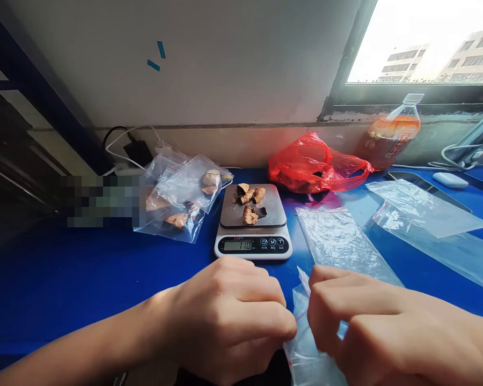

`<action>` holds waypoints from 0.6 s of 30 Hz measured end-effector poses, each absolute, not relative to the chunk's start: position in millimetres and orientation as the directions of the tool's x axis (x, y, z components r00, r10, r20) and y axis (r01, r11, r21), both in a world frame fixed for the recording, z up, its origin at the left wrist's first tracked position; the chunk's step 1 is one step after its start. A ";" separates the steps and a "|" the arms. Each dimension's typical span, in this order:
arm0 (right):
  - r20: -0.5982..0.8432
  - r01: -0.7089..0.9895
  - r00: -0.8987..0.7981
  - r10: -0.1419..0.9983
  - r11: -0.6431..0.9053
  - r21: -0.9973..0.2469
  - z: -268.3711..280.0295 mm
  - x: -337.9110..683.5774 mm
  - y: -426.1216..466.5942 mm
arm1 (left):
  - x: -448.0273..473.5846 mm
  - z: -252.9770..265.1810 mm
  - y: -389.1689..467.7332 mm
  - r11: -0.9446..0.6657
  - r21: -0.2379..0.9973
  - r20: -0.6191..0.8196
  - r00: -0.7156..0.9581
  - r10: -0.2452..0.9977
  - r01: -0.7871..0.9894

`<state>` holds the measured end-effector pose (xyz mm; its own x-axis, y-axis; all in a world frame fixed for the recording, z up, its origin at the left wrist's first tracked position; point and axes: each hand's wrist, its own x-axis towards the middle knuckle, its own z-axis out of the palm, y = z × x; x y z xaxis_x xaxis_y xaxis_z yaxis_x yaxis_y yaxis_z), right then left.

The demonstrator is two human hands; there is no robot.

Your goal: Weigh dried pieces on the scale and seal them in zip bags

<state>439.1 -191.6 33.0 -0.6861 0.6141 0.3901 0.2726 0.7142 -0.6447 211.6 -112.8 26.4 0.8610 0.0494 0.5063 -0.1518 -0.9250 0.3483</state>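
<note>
The hands, left [233, 316] and right [376, 311], pinch a clear bag [308, 346] between them; the scale [254, 232] stands just beyond.

The left forearm [88, 346], bare, enters at 8 o'clock and slopes up to the left hand [229, 316] at 6 o'clock. Back of hand faces up; fingers are curled, with the index side directed toward 3 o'clock. The right hand [370, 316] lies between 4 and 5 o'clock, fingers bent inward, knuckles toward 10 o'clock. The hands are near each other, apart. Fingertips are largely hidden.
</note>
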 end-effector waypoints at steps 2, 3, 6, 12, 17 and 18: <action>0.368 0.325 -0.708 0.602 0.741 -0.588 39.8 433.7 -183.3 | 208.9 29.6 -111.1 -0.912 0.393 0.496 0.863 0.099 -0.121; 0.354 0.377 -0.699 0.621 0.741 -0.556 38.4 433.8 -181.9 | 207.5 32.1 -109.5 -0.901 0.420 0.487 0.864 0.126 -0.106; 0.363 0.500 -0.598 0.715 0.686 -0.528 25.7 436.0 -180.5 | 205.0 40.3 -104.9 -0.865 0.501 0.411 0.888 0.206 -0.032; 0.440 0.507 -0.504 0.743 0.667 -0.547 11.0 433.6 -153.6 | 213.1 26.3 -109.1 -0.798 0.543 0.104 0.922 0.373 0.262; 0.569 0.660 -0.522 0.635 0.723 -0.202 1.4 437.6 -103.4 | 219.4 5.0 -116.5 -0.881 0.442 0.153 0.953 0.261 0.171; 0.556 0.676 -0.549 0.624 0.723 -0.142 -0.9 438.3 -94.4 | 219.0 4.1 -117.1 -0.897 0.417 0.171 0.957 0.234 0.145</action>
